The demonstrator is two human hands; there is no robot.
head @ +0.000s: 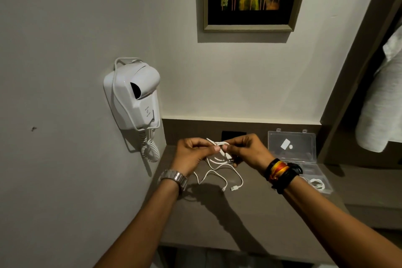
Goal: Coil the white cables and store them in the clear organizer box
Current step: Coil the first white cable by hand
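Coiling is under way: the left hand (pixel 190 154) and right hand (pixel 245 151) both pinch loops of a thin white USB cable (pixel 217 167) above the brown bench (pixel 228 220), tails trailing toward six o'clock. Next, finish winding and carry it to the clear plastic organizer box (pixel 292 148) at three o'clock, lid open.
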